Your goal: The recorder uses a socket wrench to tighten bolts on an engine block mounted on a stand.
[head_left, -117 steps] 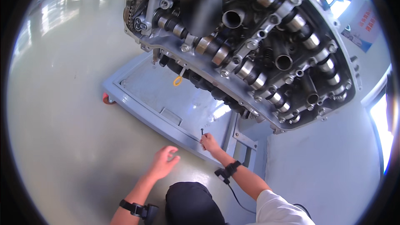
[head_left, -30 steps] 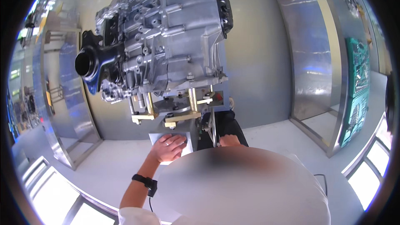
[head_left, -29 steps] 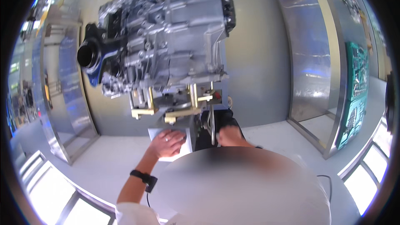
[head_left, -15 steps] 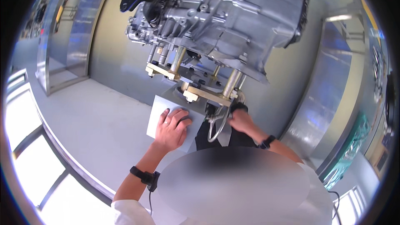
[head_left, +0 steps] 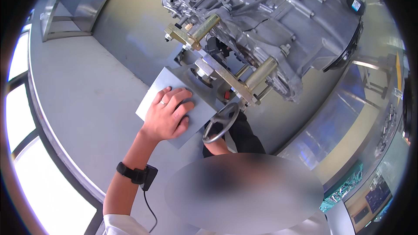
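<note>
Grey cast metal fills most of the top here: the engine sits out past the stand's box, carried on brassy posts and bars. Far as I can judge, the mounting side of things is done, since it's hanging clear on those posts and nothing looks loose. The wheel is just right of the box, under the posts, and whether any turning is left there, no idea, one view won't settle it. Left hand rests palm down on the box, fingers bent and a bit apart, not pinching anything I can see. Right hand is down at the wheel's lower rim, fingers tucked out of sight, so I can't tell if they're gripping. That rim is in the way, and it all goes blurry around the forearm. Also around: black trousers beside the wheel, a steel rack upper left, a teal tool case lower right.
</note>
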Available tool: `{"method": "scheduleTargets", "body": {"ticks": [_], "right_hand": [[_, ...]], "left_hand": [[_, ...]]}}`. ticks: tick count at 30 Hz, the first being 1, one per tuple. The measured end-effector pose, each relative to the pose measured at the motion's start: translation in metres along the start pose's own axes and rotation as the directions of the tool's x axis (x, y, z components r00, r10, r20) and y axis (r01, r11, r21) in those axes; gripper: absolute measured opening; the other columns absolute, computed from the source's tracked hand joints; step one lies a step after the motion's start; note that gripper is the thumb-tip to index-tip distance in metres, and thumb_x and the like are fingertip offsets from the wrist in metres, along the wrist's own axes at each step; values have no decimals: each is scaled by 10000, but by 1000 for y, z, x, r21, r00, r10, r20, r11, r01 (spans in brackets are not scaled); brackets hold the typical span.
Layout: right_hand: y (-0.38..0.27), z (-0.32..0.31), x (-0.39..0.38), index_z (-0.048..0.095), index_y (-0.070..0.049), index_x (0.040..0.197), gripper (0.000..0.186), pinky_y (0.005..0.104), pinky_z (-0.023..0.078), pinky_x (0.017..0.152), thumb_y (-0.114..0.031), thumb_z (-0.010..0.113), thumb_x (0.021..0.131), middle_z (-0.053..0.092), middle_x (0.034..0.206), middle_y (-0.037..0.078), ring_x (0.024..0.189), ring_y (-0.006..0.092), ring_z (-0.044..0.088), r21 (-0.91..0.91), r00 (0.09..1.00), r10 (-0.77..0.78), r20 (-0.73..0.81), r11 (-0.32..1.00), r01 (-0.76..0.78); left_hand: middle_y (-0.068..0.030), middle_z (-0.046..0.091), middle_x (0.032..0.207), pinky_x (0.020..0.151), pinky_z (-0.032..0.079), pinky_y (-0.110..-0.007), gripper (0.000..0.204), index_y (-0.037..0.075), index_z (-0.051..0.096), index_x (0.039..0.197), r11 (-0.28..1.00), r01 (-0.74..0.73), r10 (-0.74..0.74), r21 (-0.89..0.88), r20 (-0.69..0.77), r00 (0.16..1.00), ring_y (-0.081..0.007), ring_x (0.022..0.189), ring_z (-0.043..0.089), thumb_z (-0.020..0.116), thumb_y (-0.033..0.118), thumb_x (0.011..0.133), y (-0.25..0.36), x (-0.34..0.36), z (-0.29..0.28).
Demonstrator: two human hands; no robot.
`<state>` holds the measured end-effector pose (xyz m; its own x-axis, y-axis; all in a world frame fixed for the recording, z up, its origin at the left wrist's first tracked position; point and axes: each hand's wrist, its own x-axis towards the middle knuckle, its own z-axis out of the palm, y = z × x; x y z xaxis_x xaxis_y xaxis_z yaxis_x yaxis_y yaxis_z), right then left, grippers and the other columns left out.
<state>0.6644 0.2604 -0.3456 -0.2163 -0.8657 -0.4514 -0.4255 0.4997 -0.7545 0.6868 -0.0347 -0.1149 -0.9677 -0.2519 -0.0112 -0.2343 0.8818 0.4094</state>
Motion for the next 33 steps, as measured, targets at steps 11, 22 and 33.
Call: {"method": "scheduleTargets", "body": {"ticks": [11,22,33], "right_hand": [[-69,-98,-3,620,22,816,358,471,506,648,-335,603,795,631,727,247,708,397,641,205,873,153,462,940,-273],[-40,-182,43,629,-7,1006,371,377,529,732,-316,635,801,675,887,193,815,273,673,109,747,305,590,887,-448],[-19,-183,57,596,35,732,387,395,455,512,-343,625,810,609,665,189,623,307,624,9,945,279,172,959,-285]], "left_hand": [[-52,521,1143,942,391,-441,352,141,540,953,996,83,-79,40,-81,994,-234,1089,502,609,166,609,2,-34,2],[-96,531,1148,933,370,-457,295,114,541,1013,998,64,-61,25,-87,994,-278,1069,508,570,192,730,10,-31,12],[-94,526,1154,946,370,-465,312,119,539,1019,998,36,-30,59,-101,994,-276,1084,496,565,193,716,7,-13,10]]}}
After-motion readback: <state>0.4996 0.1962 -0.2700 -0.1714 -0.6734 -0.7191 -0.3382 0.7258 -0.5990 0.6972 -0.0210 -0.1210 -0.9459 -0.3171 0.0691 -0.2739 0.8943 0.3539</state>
